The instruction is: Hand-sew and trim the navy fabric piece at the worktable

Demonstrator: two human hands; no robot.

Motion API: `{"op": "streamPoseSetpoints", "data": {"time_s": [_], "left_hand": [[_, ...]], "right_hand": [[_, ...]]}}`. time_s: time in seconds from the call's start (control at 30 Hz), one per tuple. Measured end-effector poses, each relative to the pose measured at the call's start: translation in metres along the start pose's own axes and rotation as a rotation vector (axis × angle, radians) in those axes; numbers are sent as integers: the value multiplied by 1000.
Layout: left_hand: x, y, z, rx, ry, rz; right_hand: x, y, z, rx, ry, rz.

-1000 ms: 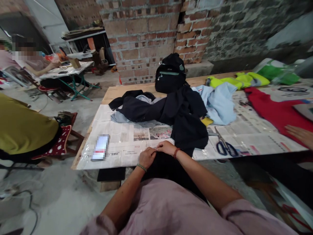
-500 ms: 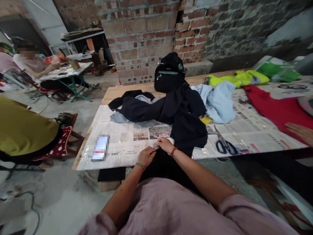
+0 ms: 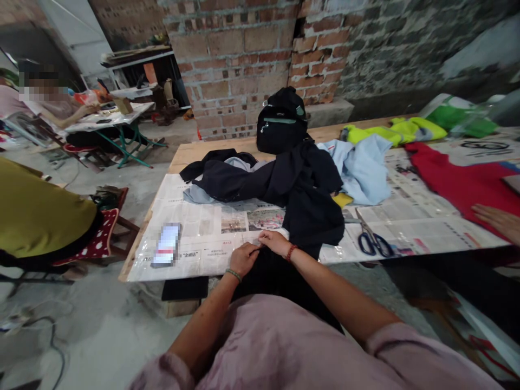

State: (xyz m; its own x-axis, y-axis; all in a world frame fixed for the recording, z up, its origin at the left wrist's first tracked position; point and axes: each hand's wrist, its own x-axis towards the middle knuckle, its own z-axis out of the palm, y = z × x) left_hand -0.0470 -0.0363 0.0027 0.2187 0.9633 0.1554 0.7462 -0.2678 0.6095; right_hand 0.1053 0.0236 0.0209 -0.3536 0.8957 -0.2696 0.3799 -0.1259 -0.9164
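My left hand (image 3: 244, 259) is closed in a pinch at the table's front edge, a green bracelet on its wrist. Against its fingertips, my right hand (image 3: 276, 243), with a red bead bracelet, also pinches. Whatever lies between the fingers is too small to make out. Black cloth (image 3: 266, 271) shows just beneath both hands, and I cannot tell if they grip it. Beyond my right hand a dark navy garment (image 3: 312, 211) lies bunched over the tabletop. Scissors with dark blue handles (image 3: 374, 244) rest to the right of it.
Newspaper under clear plastic (image 3: 211, 254) covers the table. A phone (image 3: 166, 244) lies left. Behind are a black backpack (image 3: 282, 122), light blue cloth (image 3: 361, 168) and a yellow vest (image 3: 394, 130). A co-worker's hand (image 3: 498, 219) touches red cloth (image 3: 455, 179). Another person (image 3: 44, 211) sits left.
My two hands have shifted very slightly left, still pinching together. At the right edge, the grey rounded item over the red cloth has moved. The person at the far-left table leans a little left.
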Motion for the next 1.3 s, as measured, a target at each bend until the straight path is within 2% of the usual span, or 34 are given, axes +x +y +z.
{"op": "streamPoseSetpoints", "data": {"time_s": [0.2, 0.37, 0.47, 0.63, 0.73, 0.8, 0.97, 1.03, 1.13, 1.3], "left_hand": [[0, -4, 2, 13, -12, 32], [-3, -5, 3, 86, -55, 132], [-3, -3, 3, 67, -29, 116], [-3, -1, 1, 27, -27, 97], [-3, 0, 0, 24, -32, 91], [-2, 1, -1, 39, -42, 85], [-3, 1, -1, 55, -46, 74], [-3, 1, -1, 52, -43, 76], [-2, 0, -1, 40, -39, 77], [-1, 1, -1, 26, -34, 57]], "right_hand": [[6, 2, 14, 68, 168, 73], [13, -2, 8, 206, 249, 154], [11, -8, -1, 294, 206, 163], [1, -22, -7, 438, 60, 148], [1, -30, -5, 522, -3, 58], [5, -32, -4, 480, -7, -58], [18, -20, -16, 26, 135, -388], [20, -15, -22, -56, 191, -461], [18, -11, -24, 21, 240, -449], [16, -6, -10, 377, 292, -297]]}}
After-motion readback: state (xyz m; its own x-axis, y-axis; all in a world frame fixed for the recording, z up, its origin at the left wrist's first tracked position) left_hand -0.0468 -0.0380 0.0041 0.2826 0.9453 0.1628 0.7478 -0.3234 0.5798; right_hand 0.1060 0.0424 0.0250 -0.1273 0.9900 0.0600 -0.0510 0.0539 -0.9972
